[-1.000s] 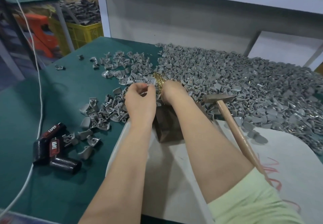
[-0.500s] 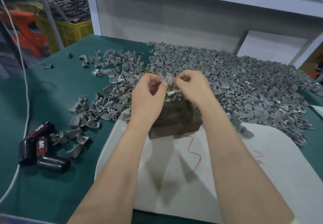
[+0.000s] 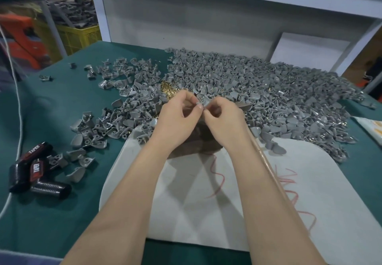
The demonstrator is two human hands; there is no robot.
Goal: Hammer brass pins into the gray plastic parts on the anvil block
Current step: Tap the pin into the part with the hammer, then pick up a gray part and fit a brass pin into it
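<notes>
From the head camera, at frame centre, the left hand [image 3: 175, 118] and right hand [image 3: 224, 118] together pinch one gray plastic part [image 3: 203, 105] above the dark anvil block [image 3: 198, 140]. Brass pins [image 3: 168, 90] lie just above the left hand, beside the heaped gray parts [image 3: 258, 91] on the green tabletop [image 3: 51, 103].

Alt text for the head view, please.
Both hands, left and right, pinch one gray part together above the anvil block. Brass pins and a gray parts pile lie behind on a green table.
</notes>
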